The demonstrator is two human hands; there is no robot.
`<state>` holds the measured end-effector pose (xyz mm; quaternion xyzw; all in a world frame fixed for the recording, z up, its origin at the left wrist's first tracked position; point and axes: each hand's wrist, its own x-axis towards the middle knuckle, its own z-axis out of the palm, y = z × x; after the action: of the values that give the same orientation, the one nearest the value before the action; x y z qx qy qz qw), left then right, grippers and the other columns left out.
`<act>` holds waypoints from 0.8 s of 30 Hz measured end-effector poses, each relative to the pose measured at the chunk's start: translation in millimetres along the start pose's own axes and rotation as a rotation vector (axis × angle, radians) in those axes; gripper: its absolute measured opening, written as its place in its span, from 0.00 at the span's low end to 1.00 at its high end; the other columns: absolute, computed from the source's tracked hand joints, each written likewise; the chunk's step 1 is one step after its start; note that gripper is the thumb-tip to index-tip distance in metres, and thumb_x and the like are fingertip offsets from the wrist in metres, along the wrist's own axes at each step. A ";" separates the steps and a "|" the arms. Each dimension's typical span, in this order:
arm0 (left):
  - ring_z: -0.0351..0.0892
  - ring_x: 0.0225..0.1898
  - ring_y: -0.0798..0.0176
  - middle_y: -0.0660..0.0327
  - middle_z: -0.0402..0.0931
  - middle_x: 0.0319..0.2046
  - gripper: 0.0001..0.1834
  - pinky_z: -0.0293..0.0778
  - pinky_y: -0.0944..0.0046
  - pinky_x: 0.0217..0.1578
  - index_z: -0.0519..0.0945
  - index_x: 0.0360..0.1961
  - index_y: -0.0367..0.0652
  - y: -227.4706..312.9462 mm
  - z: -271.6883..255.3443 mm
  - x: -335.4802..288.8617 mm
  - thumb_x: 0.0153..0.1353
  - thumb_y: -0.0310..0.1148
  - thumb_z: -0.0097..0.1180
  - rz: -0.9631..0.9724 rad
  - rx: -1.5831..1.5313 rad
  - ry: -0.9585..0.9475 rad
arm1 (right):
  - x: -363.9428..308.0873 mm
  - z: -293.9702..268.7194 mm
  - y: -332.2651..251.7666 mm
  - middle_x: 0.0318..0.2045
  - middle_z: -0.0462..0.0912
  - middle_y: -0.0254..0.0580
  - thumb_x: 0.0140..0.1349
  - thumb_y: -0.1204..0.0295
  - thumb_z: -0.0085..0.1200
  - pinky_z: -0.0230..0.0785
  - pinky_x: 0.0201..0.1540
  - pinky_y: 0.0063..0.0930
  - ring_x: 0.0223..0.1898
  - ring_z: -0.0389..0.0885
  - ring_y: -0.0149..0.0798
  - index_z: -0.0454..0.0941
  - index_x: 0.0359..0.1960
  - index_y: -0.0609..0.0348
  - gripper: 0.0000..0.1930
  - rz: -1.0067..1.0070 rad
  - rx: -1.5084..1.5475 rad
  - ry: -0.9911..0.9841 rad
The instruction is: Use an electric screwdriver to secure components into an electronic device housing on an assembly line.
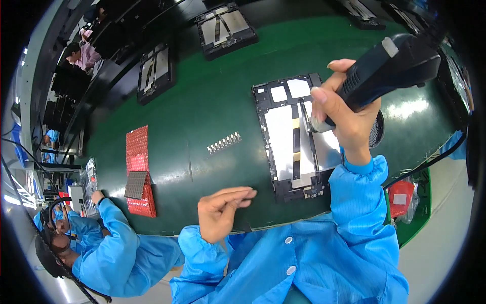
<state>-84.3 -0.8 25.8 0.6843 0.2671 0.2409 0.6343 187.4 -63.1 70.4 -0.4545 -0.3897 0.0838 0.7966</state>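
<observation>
My right hand (pixel 349 114) is wrapped round a thick black handheld power tool (pixel 382 71) with ribbed sides. Its narrow end points down over an opened tablet-like device (pixel 281 131) with a black frame, pale silver panels and dark flat cables. My hand and the tool cover that device's upper right part, and whether the tip touches it I cannot tell. To the left of the device's lower corner, my left hand (pixel 223 210) hovers near the table's front edge, fingers pressed together against the thumb. Whatever lies between them is hidden. A strip of small metallic parts (pixel 224 143) lies left of the device.
Red bubble-wrap (pixel 137 149) with a dark grey sheet (pixel 135 185) lies on the green table (pixel 197 91). Similar opened devices (pixel 225 30) stand along the back. A round dark mesh container (pixel 377 129) sits behind my right wrist. A co-worker's arm (pixel 114 213) reaches in at left.
</observation>
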 end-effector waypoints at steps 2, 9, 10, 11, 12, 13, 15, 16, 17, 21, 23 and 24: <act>0.83 0.39 0.54 0.47 0.80 0.39 0.10 0.80 0.63 0.41 0.79 0.41 0.31 11.1 11.9 -0.4 0.63 0.17 0.46 -0.050 0.032 0.024 | -4.3 0.1 -6.4 0.17 0.76 0.33 0.50 0.81 0.64 0.66 0.22 0.17 0.17 0.74 0.25 0.72 0.42 0.70 0.18 0.027 0.032 -0.014; 0.83 0.39 0.52 0.47 0.78 0.41 0.06 0.81 0.61 0.39 0.74 0.39 0.31 9.9 23.7 21.4 0.66 0.23 0.46 -0.209 -0.223 0.086 | -9.0 -5.0 -7.0 0.17 0.76 0.34 0.50 0.80 0.64 0.65 0.22 0.17 0.17 0.74 0.24 0.71 0.43 0.70 0.19 0.081 0.054 -0.008; 0.82 0.40 0.51 0.46 0.78 0.41 0.06 0.81 0.61 0.40 0.73 0.38 0.31 6.6 21.9 22.2 0.66 0.24 0.46 -0.224 -0.276 0.082 | -9.0 -5.7 -7.2 0.17 0.76 0.34 0.50 0.80 0.64 0.65 0.22 0.17 0.17 0.74 0.24 0.71 0.43 0.70 0.19 0.088 0.051 -0.009; 0.82 0.40 0.51 0.46 0.78 0.41 0.06 0.81 0.61 0.40 0.73 0.38 0.31 4.2 19.7 22.5 0.66 0.24 0.46 -0.231 -0.279 0.085 | -8.1 -6.3 -6.3 0.17 0.76 0.34 0.50 0.80 0.65 0.65 0.22 0.17 0.17 0.74 0.24 0.71 0.43 0.70 0.19 0.073 0.046 -0.015; 0.82 0.41 0.51 0.46 0.78 0.41 0.07 0.80 0.60 0.41 0.74 0.38 0.31 2.1 16.8 22.6 0.67 0.25 0.45 -0.227 -0.280 0.067 | -7.3 -7.1 -5.3 0.17 0.76 0.34 0.49 0.80 0.65 0.65 0.22 0.16 0.17 0.74 0.24 0.71 0.43 0.70 0.19 0.058 0.041 -0.021; 0.81 0.42 0.51 0.46 0.77 0.41 0.08 0.80 0.60 0.42 0.74 0.39 0.31 0.5 14.7 22.2 0.67 0.25 0.45 -0.222 -0.283 0.052 | -6.4 -7.6 -4.8 0.17 0.76 0.34 0.49 0.80 0.65 0.65 0.22 0.16 0.17 0.74 0.24 0.71 0.43 0.70 0.19 0.068 0.040 -0.024; 0.81 0.43 0.51 0.45 0.78 0.40 0.08 0.81 0.61 0.40 0.74 0.40 0.30 5.9 16.3 20.4 0.66 0.24 0.46 -0.226 -0.286 0.069 | -4.2 -8.8 -5.1 0.17 0.76 0.33 0.49 0.80 0.65 0.65 0.22 0.16 0.18 0.73 0.24 0.72 0.43 0.71 0.20 0.025 -0.013 -0.022; 0.81 0.43 0.51 0.45 0.78 0.41 0.09 0.80 0.61 0.41 0.75 0.41 0.29 9.7 19.3 18.4 0.66 0.24 0.45 -0.198 -0.214 0.061 | -4.3 -8.7 -6.0 0.17 0.76 0.33 0.49 0.80 0.65 0.65 0.22 0.16 0.18 0.73 0.24 0.72 0.43 0.71 0.20 0.030 -0.012 -0.025; 0.80 0.44 0.51 0.45 0.78 0.41 0.10 0.80 0.60 0.42 0.75 0.42 0.28 11.4 22.1 17.2 0.67 0.23 0.44 -0.167 -0.140 0.052 | -3.9 -8.7 -7.3 0.17 0.76 0.33 0.49 0.80 0.65 0.65 0.22 0.16 0.18 0.73 0.24 0.71 0.43 0.70 0.20 0.023 0.008 -0.011; 0.78 0.49 0.48 0.47 0.76 0.47 0.14 0.74 0.52 0.50 0.75 0.47 0.28 13.9 35.3 12.6 0.59 0.18 0.47 0.249 0.544 -0.154 | -5.0 -6.1 -12.2 0.18 0.76 0.34 0.48 0.81 0.65 0.65 0.22 0.16 0.17 0.73 0.24 0.71 0.44 0.70 0.21 0.044 0.091 0.026; 0.73 0.55 0.48 0.48 0.74 0.51 0.19 0.68 0.50 0.55 0.76 0.47 0.30 12.2 49.1 17.3 0.52 0.21 0.58 0.445 0.738 -0.252 | -7.9 -4.7 -9.8 0.18 0.77 0.36 0.48 0.82 0.65 0.65 0.22 0.16 0.18 0.72 0.24 0.70 0.44 0.69 0.22 0.028 0.106 0.017; 0.73 0.55 0.48 0.48 0.74 0.51 0.19 0.68 0.50 0.55 0.76 0.47 0.30 11.9 56.4 18.9 0.52 0.21 0.58 0.462 0.747 -0.246 | -8.5 -5.4 -9.1 0.18 0.76 0.36 0.48 0.83 0.65 0.65 0.22 0.16 0.18 0.72 0.24 0.70 0.45 0.69 0.22 0.045 0.112 0.018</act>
<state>-31.8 -30.4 33.1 0.9314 0.0987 0.1801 0.3007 183.3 -76.0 71.5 -0.4188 -0.3670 0.1194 0.8220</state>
